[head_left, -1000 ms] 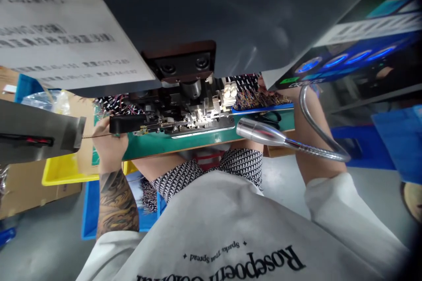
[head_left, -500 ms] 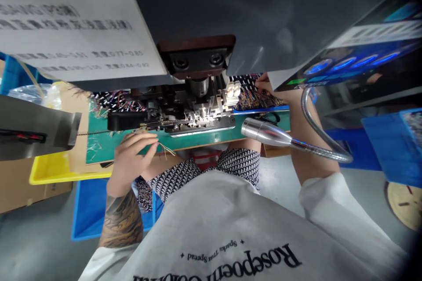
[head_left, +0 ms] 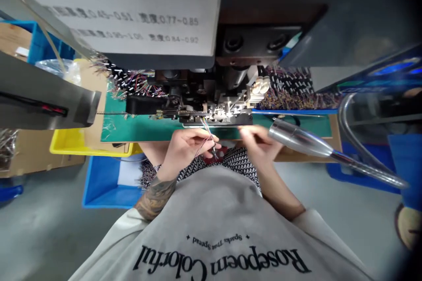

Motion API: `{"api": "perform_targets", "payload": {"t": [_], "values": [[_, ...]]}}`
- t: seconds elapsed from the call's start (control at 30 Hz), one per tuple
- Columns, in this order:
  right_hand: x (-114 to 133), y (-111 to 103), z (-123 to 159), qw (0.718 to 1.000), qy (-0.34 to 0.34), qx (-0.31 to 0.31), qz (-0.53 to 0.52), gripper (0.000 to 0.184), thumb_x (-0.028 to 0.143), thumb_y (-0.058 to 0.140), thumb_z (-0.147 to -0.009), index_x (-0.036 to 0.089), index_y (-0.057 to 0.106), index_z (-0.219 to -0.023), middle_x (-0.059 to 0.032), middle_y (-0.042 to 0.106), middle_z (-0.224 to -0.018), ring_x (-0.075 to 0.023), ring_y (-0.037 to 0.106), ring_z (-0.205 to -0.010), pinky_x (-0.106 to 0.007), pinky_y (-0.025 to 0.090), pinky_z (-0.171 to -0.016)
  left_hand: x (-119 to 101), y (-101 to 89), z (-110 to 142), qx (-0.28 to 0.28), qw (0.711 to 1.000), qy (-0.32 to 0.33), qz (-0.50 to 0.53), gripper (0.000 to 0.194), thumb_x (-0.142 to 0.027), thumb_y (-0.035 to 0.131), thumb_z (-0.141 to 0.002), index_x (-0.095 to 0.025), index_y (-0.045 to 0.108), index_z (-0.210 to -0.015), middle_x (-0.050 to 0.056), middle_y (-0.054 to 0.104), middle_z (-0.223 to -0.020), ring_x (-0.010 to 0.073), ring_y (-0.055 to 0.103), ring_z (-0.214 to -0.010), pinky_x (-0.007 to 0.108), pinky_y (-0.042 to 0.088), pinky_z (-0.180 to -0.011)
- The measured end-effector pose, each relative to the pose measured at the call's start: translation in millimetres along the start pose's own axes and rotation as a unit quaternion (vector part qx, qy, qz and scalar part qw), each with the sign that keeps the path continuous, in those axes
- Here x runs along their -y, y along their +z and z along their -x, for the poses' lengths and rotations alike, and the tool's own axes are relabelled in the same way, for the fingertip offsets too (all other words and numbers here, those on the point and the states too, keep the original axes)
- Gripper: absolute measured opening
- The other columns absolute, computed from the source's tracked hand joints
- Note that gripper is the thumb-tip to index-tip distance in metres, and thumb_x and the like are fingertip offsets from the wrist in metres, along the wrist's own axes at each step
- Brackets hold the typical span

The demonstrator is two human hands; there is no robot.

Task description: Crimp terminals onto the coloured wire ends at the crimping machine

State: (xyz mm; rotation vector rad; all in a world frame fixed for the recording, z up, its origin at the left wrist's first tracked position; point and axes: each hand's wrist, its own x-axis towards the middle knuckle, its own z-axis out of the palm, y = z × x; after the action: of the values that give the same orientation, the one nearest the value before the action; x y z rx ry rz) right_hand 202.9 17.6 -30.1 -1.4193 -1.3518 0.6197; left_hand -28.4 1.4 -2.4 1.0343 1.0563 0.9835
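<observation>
My left hand (head_left: 189, 147) is closed in front of the machine's lit working area. Between its thumb and fingers is a small bundle of thin coloured wires (head_left: 207, 128). The upper wire ends point at the crimping head (head_left: 224, 112), and a dark piece shows near the fingertips. To the right, apart from the left hand, my right hand (head_left: 259, 142) is at the front edge of the green work surface (head_left: 151, 128). Its fingers look bent but are blurred, so whether it holds anything is unclear. A thin metal strip (head_left: 114, 113) runs into the machine from the left.
A silver gooseneck lamp (head_left: 296, 138) reaches in close to my right hand. Heaps of wires with white ends (head_left: 290, 83) lie behind the machine. A yellow tray (head_left: 89, 144) and a blue bin (head_left: 105, 184) are at the left. The printed sheet (head_left: 138, 13) hangs overhead.
My left hand has moved right with the wires, to the front of the crimping head. My right hand has come back from the wire heap towards me. The camera view has shifted.
</observation>
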Motion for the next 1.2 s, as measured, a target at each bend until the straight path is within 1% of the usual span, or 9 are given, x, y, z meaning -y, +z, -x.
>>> {"api": "perform_targets", "payload": {"t": [0.07,0.13,0.23,0.4,0.53,0.63,0.8,1.03,1.2], "values": [[16,19,14,0.988,0.073,0.091,-0.103,0.021,0.038,0.072,-0.093,0.021,0.084,-0.092,-0.0018,0.075,-0.073,-0.0124,0.064,-0.057,-0.03,0.057,-0.058,6,7.0,-4,0.017,0.999,-0.028,0.016,0.014,-0.029,0.086,-0.088,-0.016,0.082,-0.092,0.009,0.083,-0.096,0.0236,0.084,-0.078,0.029,0.073,-0.06],[29,29,17,0.958,0.143,0.163,-0.19,0.02,0.038,0.075,-0.088,0.022,0.085,-0.097,0.0027,0.069,-0.062,-0.0098,0.058,-0.048,-0.025,0.052,-0.047,9,10.6,-6,0.035,0.998,-0.053,0.027,0.017,-0.031,0.087,-0.087,-0.015,0.082,-0.095,0.009,0.083,-0.091,0.0231,0.083,-0.075,0.03,0.074,-0.061],[35,33,7,0.92,0.205,0.213,-0.256,0.021,0.04,0.082,-0.082,0.022,0.084,-0.093,0.0071,0.057,-0.05,-0.0096,0.053,-0.042,-0.024,0.048,-0.04,13,12.0,-6,0.045,0.995,-0.078,0.045,0.022,-0.032,0.088,-0.086,-0.015,0.083,-0.099,0.009,0.083,-0.086,0.0247,0.084,-0.076,0.031,0.073,-0.06],[30,38,-5,0.94,0.183,0.162,-0.24,0.014,0.035,0.083,-0.082,0.021,0.083,-0.081,0.0028,0.067,-0.058,-0.0078,0.051,-0.046,-0.023,0.046,-0.043,18,8.8,-9,0.031,0.995,-0.074,0.058,0.021,-0.027,0.094,-0.078,-0.016,0.082,-0.091,0.008,0.082,-0.081,0.0212,0.081,-0.068,0.027,0.071,-0.057],[27,45,-5,0.949,0.16,0.153,-0.226,0.015,0.036,0.083,-0.083,0.021,0.084,-0.08,0.002,0.068,-0.059,-0.009,0.052,-0.05,-0.024,0.046,-0.048,17,8.3,-14,0.008,0.998,-0.034,0.058,0.018,-0.03,0.087,-0.083,-0.016,0.084,-0.092,0.007,0.082,-0.085,0.0161,0.076,-0.06,0.025,0.068,-0.051],[26,49,-1,0.962,0.136,0.131,-0.198,0.015,0.037,0.082,-0.085,0.022,0.086,-0.084,0.0008,0.071,-0.065,-0.0104,0.055,-0.055,-0.026,0.048,-0.053,13,12.7,-17,-0.034,0.999,-0.007,0.016,0.018,-0.033,0.083,-0.086,-0.016,0.085,-0.092,0.006,0.081,-0.083,0.0153,0.075,-0.059,0.024,0.066,-0.051],[26,54,4,0.973,0.113,0.099,-0.176,0.019,0.037,0.076,-0.09,0.022,0.086,-0.086,-0.001,0.073,-0.071,-0.0128,0.059,-0.063,-0.027,0.05,-0.058,15,20.1,-20,-0.111,0.992,0.011,-0.056,0.012,-0.029,0.086,-0.084,-0.018,0.083,-0.082,0.002,0.079,-0.074,0.0182,0.078,-0.067,0.028,0.07,-0.064],[30,60,3,0.963,0.147,0.065,-0.216,0.033,0.035,0.073,-0.088,0.019,0.069,-0.06,0.0052,0.047,-0.05,-0.0078,0.036,-0.049,-0.024,0.037,-0.05,20,23.4,-25,-0.139,0.986,0.074,-0.046,0.012,-0.025,0.088,-0.077,-0.018,0.079,-0.08,0.003,0.082,-0.08,0.0175,0.079,-0.072,0.027,0.069,-0.068],[29,62,1,0.961,0.155,0.074,-0.216,0.037,0.041,0.072,-0.092,0.018,0.071,-0.063,0.0057,0.042,-0.049,-0.0078,0.032,-0.049,-0.025,0.031,-0.049,18,25.2,-26,-0.142,0.984,0.093,-0.044,0.013,-0.024,0.086,-0.076,-0.018,0.075,-0.077,0.002,0.08,-0.077,0.015,0.078,-0.07,0.024,0.068,-0.068]]}}
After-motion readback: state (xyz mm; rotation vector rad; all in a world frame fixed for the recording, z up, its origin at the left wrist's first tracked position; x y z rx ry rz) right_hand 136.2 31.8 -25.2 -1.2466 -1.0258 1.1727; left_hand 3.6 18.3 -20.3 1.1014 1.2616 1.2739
